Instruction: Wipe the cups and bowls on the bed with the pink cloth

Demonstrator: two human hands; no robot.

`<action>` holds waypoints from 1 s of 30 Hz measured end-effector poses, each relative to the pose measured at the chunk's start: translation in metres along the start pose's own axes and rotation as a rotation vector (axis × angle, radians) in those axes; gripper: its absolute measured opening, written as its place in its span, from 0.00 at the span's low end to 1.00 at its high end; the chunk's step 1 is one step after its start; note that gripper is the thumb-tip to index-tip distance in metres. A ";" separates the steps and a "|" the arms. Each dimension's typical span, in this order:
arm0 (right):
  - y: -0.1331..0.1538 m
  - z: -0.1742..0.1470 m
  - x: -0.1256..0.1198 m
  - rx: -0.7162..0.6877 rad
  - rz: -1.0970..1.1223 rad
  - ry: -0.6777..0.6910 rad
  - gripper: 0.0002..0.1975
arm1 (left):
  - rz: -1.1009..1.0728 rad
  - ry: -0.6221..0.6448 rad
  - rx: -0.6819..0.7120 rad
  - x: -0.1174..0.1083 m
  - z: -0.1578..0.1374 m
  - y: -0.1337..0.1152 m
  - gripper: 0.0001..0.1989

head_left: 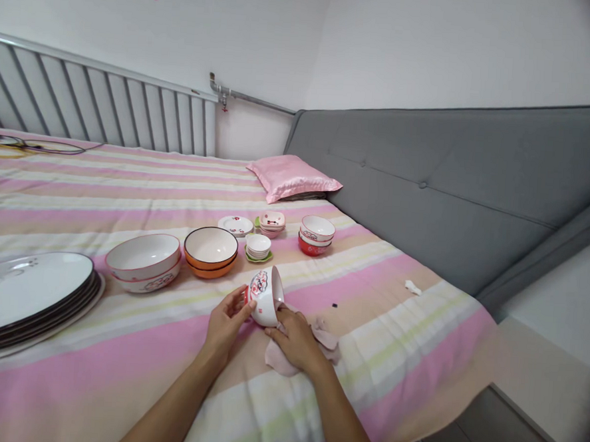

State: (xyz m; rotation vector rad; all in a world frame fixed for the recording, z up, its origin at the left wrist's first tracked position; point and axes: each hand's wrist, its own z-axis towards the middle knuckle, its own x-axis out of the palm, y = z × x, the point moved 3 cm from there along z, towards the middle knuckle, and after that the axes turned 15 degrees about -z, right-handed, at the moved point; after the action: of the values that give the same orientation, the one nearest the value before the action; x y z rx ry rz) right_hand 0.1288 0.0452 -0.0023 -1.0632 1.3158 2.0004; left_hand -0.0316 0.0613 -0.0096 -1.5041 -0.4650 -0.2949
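A white bowl (264, 299) with a red and black print is tilted on its side above the bed, its mouth facing right. Fingers and thumb of my left hand (227, 317) close round its left side and base. On the right, my right hand (295, 338) grips a pale pink cloth (328, 343), with its fingers at the bowl's mouth. Part of the cloth hangs down to the bedspread; the fingertips inside the bowl are hidden. Just behind stand small white dishes (258, 244) stacked on a green leaf-shaped dish.
Stacked large plates (31, 291), white bowls (145, 258), orange bowls (210, 250), small plates (235, 225), pink dishes (271, 221) and printed bowls (316, 234) stand on the striped bedspread (166, 360). A pink pillow (293, 177) lies by the grey headboard (428, 162). A crumpled white scrap (413, 287) lies right.
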 end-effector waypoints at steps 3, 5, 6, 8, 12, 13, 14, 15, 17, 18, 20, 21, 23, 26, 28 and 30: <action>0.001 0.000 -0.001 -0.002 0.011 -0.002 0.15 | 0.002 0.007 0.000 0.000 0.000 0.000 0.34; 0.002 0.000 -0.001 -0.002 0.011 -0.003 0.15 | 0.002 0.002 -0.002 0.000 0.000 0.000 0.34; 0.002 0.000 -0.001 -0.002 0.008 -0.002 0.15 | 0.001 0.000 -0.003 0.000 0.000 0.000 0.34; 0.002 0.000 -0.002 -0.001 0.000 0.000 0.15 | -0.003 -0.001 -0.001 0.001 0.000 0.000 0.33; 0.002 0.000 -0.001 -0.005 0.001 -0.004 0.15 | -0.001 0.002 0.002 0.001 0.000 0.000 0.34; 0.001 0.000 -0.001 -0.004 0.001 -0.006 0.15 | 0.001 0.004 0.002 0.001 0.000 0.000 0.34; 0.001 0.000 -0.001 -0.003 0.000 -0.008 0.15 | 0.002 0.006 0.001 0.001 0.000 0.000 0.35; 0.001 0.000 -0.001 0.000 -0.001 -0.009 0.16 | 0.003 0.008 0.000 0.001 0.000 0.000 0.35; 0.000 0.000 -0.001 0.003 -0.001 -0.010 0.16 | 0.005 0.005 -0.004 0.001 0.000 0.000 0.35; 0.001 0.000 -0.001 0.002 0.000 -0.010 0.16 | 0.006 0.002 -0.006 0.001 0.000 0.000 0.35; 0.001 0.000 -0.001 -0.002 0.005 -0.011 0.16 | 0.006 -0.002 -0.005 0.001 0.000 0.000 0.35; 0.001 0.000 -0.001 -0.002 0.007 -0.011 0.16 | 0.005 -0.001 -0.004 0.001 0.000 0.000 0.35; 0.001 0.000 -0.001 0.000 0.006 -0.007 0.15 | 0.002 0.003 -0.004 0.002 0.000 -0.001 0.35; 0.001 0.001 -0.002 -0.005 0.000 -0.002 0.16 | 0.006 0.007 -0.009 0.002 0.000 0.000 0.36; 0.002 0.001 -0.002 -0.012 0.000 -0.006 0.16 | 0.009 0.008 -0.010 0.001 0.000 0.000 0.36; 0.002 0.000 -0.003 -0.010 -0.001 -0.010 0.15 | 0.009 0.009 -0.008 0.001 0.000 0.000 0.36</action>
State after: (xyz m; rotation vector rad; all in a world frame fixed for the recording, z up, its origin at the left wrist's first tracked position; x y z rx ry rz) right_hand 0.1287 0.0448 0.0010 -1.0561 1.3019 2.0110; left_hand -0.0309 0.0617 -0.0088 -1.5118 -0.4500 -0.2967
